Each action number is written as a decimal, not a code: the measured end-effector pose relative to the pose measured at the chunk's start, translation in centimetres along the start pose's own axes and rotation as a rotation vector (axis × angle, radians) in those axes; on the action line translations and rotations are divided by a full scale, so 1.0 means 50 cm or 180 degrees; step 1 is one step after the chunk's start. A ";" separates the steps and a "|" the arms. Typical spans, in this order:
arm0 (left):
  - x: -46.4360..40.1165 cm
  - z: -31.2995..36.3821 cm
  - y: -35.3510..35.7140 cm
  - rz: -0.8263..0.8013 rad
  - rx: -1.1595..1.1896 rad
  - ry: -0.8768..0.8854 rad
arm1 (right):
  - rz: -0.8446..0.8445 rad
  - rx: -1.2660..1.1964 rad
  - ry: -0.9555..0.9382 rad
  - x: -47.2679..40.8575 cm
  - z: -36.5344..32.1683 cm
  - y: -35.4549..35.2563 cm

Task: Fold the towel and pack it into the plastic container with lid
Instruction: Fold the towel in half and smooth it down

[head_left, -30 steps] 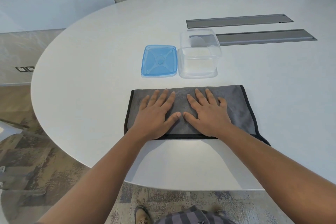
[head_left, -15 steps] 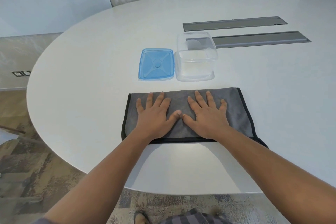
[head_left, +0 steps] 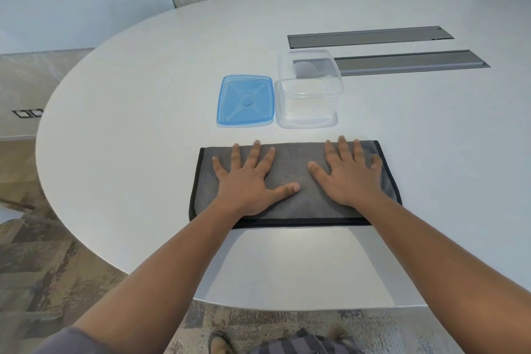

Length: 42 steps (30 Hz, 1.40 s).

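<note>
towel: grey towel (head_left: 293, 181) with a black trim, folded into a long rectangle and lying flat on the white counter (head_left: 143, 123), near its front edge

left hand: the left hand (head_left: 247, 181) is palm down on the towel's left half, fingers (head_left: 236, 155) spread out straight, thumb pointing toward the towel's middle (not gripping anything, just pressing flat)

right hand: the right hand (head_left: 349, 178) is doing the same on the towel's right half, fingers straight and fanned, little finger close to the towel's right trim, nothing held

gap: a bare strip of towel shows between the two thumbs, so the hands are apart

container: clear plastic container (head_left: 309, 92) sits open and upright just behind the towel, roughly behind its right-of-centre part, not touching it

lid: blue lid (head_left: 245, 100) lies flat just behind the towel too, right beside the container on its left (can't tell if they actually touch)

slots: two long grey slots (head_left: 370, 37) are set into the counter behind the towel, past the container; the nearer one runs behind the container

floor: patterned carpet (head_left: 43, 267) below the counter edge, nearer than the towel
</note>
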State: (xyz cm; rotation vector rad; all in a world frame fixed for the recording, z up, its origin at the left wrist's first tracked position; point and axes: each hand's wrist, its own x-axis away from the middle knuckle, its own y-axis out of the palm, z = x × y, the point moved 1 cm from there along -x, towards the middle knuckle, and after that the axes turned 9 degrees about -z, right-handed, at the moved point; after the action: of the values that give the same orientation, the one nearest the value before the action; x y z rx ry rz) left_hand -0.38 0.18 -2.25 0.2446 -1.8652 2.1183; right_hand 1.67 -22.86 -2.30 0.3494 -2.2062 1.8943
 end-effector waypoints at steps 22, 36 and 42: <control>0.001 -0.039 -0.008 0.0142 0.0133 -0.0451 | 0.0193 0.0023 0.0155 0.014 0.068 -0.003; 0.020 -0.090 -0.021 0.0701 0.0999 -0.1166 | 0.0809 -0.0066 -0.0213 0.034 0.026 -0.001; 0.027 -0.129 -0.056 0.0907 0.1465 -0.1178 | 0.0403 -0.1829 -0.1116 0.063 -0.091 -0.003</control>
State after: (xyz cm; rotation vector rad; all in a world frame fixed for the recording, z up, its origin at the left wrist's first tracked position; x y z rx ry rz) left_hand -0.23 7.02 -0.07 0.5316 -1.6364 2.8543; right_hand -1.25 -18.50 -0.50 0.4688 -2.9322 1.2242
